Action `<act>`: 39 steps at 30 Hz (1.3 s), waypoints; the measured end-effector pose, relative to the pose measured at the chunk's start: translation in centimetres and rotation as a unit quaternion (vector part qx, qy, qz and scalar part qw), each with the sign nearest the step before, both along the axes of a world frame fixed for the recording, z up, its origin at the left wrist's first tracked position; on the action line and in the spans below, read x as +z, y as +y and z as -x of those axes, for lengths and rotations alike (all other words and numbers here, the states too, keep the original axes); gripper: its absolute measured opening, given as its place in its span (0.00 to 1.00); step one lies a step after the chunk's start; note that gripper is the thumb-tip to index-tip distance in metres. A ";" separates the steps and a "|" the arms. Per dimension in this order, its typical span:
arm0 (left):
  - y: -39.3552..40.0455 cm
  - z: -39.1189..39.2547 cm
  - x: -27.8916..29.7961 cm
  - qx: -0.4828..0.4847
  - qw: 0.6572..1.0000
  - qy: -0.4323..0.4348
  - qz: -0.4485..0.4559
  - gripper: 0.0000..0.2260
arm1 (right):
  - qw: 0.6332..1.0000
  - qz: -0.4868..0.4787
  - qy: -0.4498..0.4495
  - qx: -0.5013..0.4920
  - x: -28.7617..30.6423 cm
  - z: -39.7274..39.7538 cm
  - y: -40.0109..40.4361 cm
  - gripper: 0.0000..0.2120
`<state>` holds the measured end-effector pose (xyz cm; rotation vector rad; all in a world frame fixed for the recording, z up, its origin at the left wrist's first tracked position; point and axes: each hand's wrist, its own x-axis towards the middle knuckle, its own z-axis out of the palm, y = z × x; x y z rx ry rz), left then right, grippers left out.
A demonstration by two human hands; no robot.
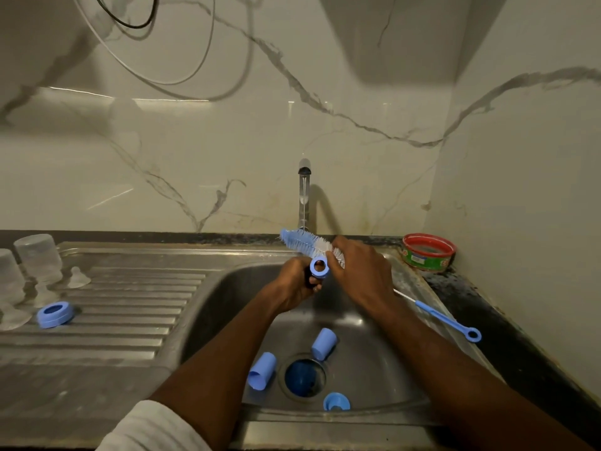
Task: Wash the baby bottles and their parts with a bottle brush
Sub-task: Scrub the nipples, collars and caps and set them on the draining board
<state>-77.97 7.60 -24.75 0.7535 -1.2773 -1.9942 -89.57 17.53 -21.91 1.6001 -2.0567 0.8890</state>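
Now scrubbing under the tap. Left hand gripping blue ring; right hand, at three o'clock, clasping bottle brush for rinsing.

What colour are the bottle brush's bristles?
Blue toward the tip, white nearer the hands, on the bottle brush; the head view, the only one, shows it.

Both forearms are bare from the wrists up. On the left arm a white sleeve, of soft, slightly rumpled cloth, is pushed up to about the elbow. No sleeve shows on the right arm. The left hand and right hand are uncovered.
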 end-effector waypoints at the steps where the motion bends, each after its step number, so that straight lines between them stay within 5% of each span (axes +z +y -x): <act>1: 0.0 0.0 0.1 0.006 1.000 0.000 0.003 0.09 | 1.000 -0.004 -0.002 0.000 0.0 0.1 0.1 0.10; 7: -1.8 -0.3 0.5 0.123 0.990 0.064 -0.031 0.12 | 1.000 0.000 0.000 -0.007 0.2 0.6 0.5 0.10; 15: -0.2 0.5 -0.5 -0.001 1.000 -0.016 -0.008 0.10 | 0.999 -0.025 -0.004 -0.026 0.1 0.0 -0.1 0.10; 26: -0.9 0.8 0.8 0.171 0.951 0.200 -0.159 0.13 | 0.998 -0.025 -0.010 -0.058 0.2 -0.2 0.3 0.12; 31: -0.8 0.7 0.8 0.189 0.943 0.207 -0.178 0.14 | 0.998 0.027 0.011 -0.052 0.5 -0.9 0.4 0.11; 35: -0.1 0.9 0.4 0.137 0.965 0.175 -0.138 0.10 | 0.996 -0.034 0.078 0.031 -0.4 -1.3 0.0 0.10; 39: 0.3 1.5 -0.2 0.082 0.985 0.119 -0.091 0.13 | 0.993 -0.026 0.111 -0.035 -0.3 -1.7 -0.3 0.13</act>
